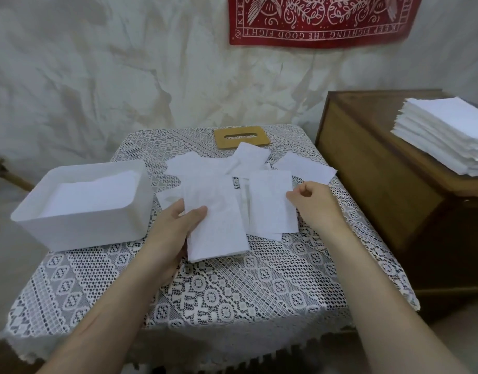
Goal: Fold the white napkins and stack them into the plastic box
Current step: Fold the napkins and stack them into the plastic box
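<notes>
A white plastic box (78, 233) stands at the table's left with a stack of folded white napkins (92, 193) inside. My left hand (175, 228) holds a folded napkin (219, 230) at its left edge, thumb on top and fingers underneath. My right hand (313, 203) pinches the right edge of another folded napkin (270, 203) lying beside it. Several more loose napkins (305, 167) lie scattered behind them on the lace tablecloth (232, 292).
A wooden lid with a slot (241, 137) lies at the table's far edge. To the right stands a wooden cabinet (381, 171) carrying a tall stack of white napkins (448, 133). A red banner (318, 20) hangs on the wall behind.
</notes>
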`<state>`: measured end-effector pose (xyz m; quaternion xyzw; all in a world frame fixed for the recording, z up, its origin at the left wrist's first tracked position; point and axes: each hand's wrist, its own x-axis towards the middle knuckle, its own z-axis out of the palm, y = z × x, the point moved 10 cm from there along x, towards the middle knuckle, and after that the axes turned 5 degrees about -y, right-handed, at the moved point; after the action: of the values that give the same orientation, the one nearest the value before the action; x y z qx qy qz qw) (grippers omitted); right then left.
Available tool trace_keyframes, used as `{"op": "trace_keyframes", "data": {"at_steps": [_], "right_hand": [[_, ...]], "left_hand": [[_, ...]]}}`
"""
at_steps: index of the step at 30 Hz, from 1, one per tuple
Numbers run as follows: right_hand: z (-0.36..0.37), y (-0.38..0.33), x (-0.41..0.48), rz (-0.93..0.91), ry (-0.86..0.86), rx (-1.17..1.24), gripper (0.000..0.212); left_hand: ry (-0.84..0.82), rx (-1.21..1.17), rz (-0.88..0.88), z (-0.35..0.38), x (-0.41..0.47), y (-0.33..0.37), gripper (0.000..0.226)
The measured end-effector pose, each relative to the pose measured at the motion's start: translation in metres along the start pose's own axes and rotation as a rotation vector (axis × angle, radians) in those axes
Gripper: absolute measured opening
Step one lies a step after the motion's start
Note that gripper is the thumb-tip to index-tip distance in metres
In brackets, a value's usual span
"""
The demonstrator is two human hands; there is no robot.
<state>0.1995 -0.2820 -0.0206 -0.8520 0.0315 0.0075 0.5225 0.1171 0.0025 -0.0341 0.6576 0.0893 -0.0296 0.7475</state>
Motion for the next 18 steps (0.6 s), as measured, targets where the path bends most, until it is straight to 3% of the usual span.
{"op": "trace_keyframes", "data": {"at_steps": [7,13,18], "right_hand": [[0.005,-0.010,0.005,-0.010,0.012,-0.180,0.015],[0.003,-0.040,-0.006,-0.154,-0.070,0.282,0.012],[0.003,-0.053,-0.018,-0.112,-0.169,0.598,0.007]], "left_hand": [[-0.016,0.026,0.001,0.004,0.004,0.000,0.023],[-0.015,0.030,0.017,0.007,0.004,0.001,0.024],[-0.002,0.010,0.028,0.006,0.001,0.004,0.023]]}}
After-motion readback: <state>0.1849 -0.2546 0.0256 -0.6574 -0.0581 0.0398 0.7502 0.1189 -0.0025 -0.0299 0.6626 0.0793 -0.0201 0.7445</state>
